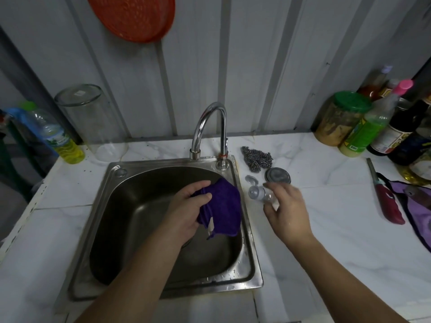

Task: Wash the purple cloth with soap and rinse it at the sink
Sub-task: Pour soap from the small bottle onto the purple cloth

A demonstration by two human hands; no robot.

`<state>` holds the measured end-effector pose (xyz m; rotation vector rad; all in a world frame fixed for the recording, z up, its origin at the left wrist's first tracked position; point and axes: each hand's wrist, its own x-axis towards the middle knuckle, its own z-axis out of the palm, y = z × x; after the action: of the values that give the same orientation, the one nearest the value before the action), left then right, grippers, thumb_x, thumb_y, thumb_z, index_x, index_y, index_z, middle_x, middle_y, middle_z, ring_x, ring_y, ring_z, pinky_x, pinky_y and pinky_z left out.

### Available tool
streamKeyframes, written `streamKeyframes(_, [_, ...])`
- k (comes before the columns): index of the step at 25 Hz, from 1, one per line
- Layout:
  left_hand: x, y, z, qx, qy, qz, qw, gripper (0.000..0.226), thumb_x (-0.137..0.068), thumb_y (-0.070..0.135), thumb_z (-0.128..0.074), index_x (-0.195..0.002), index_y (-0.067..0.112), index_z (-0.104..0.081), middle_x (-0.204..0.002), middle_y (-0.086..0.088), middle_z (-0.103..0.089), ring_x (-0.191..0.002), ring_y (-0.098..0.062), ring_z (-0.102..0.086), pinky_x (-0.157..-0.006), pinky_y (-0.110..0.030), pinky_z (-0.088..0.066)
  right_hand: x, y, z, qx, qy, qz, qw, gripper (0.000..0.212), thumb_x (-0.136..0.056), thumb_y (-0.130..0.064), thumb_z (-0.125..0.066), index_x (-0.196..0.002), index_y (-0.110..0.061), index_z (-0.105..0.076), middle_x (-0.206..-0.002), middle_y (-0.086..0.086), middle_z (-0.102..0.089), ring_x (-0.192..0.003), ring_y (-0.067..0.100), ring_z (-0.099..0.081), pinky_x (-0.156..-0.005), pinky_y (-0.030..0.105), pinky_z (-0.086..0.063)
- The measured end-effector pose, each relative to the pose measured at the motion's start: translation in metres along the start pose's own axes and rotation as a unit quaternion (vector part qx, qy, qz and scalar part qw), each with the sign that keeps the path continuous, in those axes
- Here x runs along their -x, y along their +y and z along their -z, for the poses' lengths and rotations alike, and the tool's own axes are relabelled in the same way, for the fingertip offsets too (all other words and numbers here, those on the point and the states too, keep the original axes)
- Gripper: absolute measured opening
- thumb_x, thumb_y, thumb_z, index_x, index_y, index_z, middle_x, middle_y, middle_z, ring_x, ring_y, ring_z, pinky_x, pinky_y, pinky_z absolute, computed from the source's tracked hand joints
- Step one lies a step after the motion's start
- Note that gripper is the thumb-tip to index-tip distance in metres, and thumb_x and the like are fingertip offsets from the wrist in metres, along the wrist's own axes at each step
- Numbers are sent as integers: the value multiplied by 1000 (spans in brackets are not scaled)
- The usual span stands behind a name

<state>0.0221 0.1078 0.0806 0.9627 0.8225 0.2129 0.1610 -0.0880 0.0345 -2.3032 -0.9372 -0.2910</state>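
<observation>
Both hands are busy mid-frame: the left hand (186, 206) bunches the soft, limp purple cloth (225, 206) over the sink (247, 252), best gripped by a gathered fold, while the right hand (288, 213) clasps what looks like a small, slippery soap bottle (262, 194).

The cloth (225, 206) is coloured deep purple, with a small white tag at its edge. The sink (245, 264) is made of grey shiny steel, and the tap (210, 127) is chrome with an orange ring at its base. The desk (326, 241) is white with faint grey marble veins. An orange-red round basket (133, 17) is seen on the grey wall. A jar (338, 122) is closed with a green lid, and a bottle (370, 127) of green liquid is capped in pink. A lighter (387, 206) is dark red.
</observation>
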Motion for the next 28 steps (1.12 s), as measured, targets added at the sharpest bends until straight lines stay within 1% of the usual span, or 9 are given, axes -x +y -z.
streamKeyframes(3, [7,-1,-2,1,3,12,1000,35,-93,-2,-63,-118,20,-72,-119,-10,-70,-101,-28,-71,-72,-38,-61,-25,-22,24,164,38,108,980,43,-75,-4,-72,-115,-19,-72,-114,11,-68,-109,36,-59,-103,58,-36])
streamKeyframes(6, [13,-1,-3,-5,18,13,1000,34,-92,-2,-63,-117,20,-72,-117,-12,-71,-101,-29,-71,-77,-38,-62,-43,-47,41,248,38,191,949,40,-81,-3,-68,-118,-17,-70,-118,12,-69,-120,38,-58,-114,64,-19])
streamKeyframes(8, [16,-1,-2,-6,21,14,1000,35,-92,-3,-63,-118,20,-72,-114,-11,-72,-100,-28,-72,-80,-38,-63,-50,-56,44,267,46,247,930,33,-89,-6,-58,-119,-13,-69,-119,12,-70,-119,40,-59,-116,63,-18])
streamKeyframes(10, [17,-1,-1,0,19,14,1000,36,-93,-3,-62,-118,20,-73,-111,-10,-73,-97,-27,-72,-80,-39,-63,-56,-60,46,278,69,284,915,30,-95,-7,-47,-114,-11,-69,-114,11,-72,-113,40,-61,-115,62,-22])
streamKeyframes(15, [21,2,2,1,10,17,1000,37,-94,-2,-61,-122,19,-71,-112,-9,-73,-97,-26,-72,-76,-36,-61,-62,-68,49,284,91,325,897,34,-93,-6,-43,-110,-13,-72,-110,12,-71,-110,40,-61,-118,57,-19])
streamKeyframes(18, [22,3,3,9,9,17,1000,36,-94,-2,-60,-122,19,-71,-110,-9,-74,-93,-25,-72,-71,-35,-59,-62,-73,48,273,99,330,898,43,-98,-7,-32,-110,-14,-73,-110,12,-71,-112,38,-58,-117,57,-21])
streamKeyframes(20, [23,5,2,9,6,18,1000,36,-95,-2,-60,-122,19,-70,-109,-9,-73,-94,-25,-71,-73,-36,-60,-62,-74,48,264,104,334,899,47,-101,-11,-27,-109,-14,-73,-110,12,-71,-115,35,-54,-117,56,-21])
streamKeyframes(24, [24,6,2,12,1,18,1000,36,-96,-3,-58,-123,18,-70,-109,-9,-73,-98,-27,-70,-84,-40,-60,-64,-72,46,258,111,348,894,36,-98,-7,-41,-110,-13,-74,-111,12,-72,-116,33,-48,-118,55,-19])
streamKeyframes(28, [23,7,4,3,-1,17,1000,35,-96,-2,-58,-122,19,-69,-112,-9,-74,-101,-28,-71,-85,-41,-61,-65,-75,46,256,119,354,892,34,-97,-8,-43,-110,-13,-75,-110,12,-72,-116,33,-50,-118,56,-20])
